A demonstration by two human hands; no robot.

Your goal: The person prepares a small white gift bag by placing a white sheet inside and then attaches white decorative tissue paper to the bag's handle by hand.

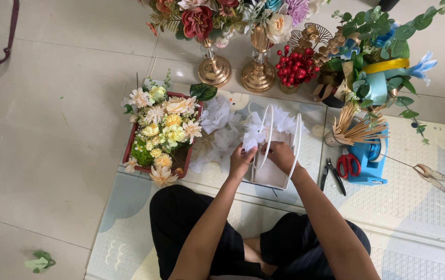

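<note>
I am sitting on a big soft mat (419, 207) on the floor. The white gift bag (270, 168) stands in the middle of it, right in front of my knees, and I tell every place from that bag.

To the left of the bag is a red basket (128, 146) full of white and yellow flowers (166, 127). Between the basket and the bag lies a heap of white tissue paper (218, 132). Behind the bag stand two gold vases (235, 70) with big bunches of flowers. To the right of the bag is a small cup (330, 139) stuffed with thin wooden sticks (358, 127), and red scissors (348, 165) lie on a blue tape holder (370, 161).

My left hand (241, 162) pinches white paper at the bag's mouth. My right hand (280, 155) is curled over the bag's top edge, fingers closed on it.
</note>
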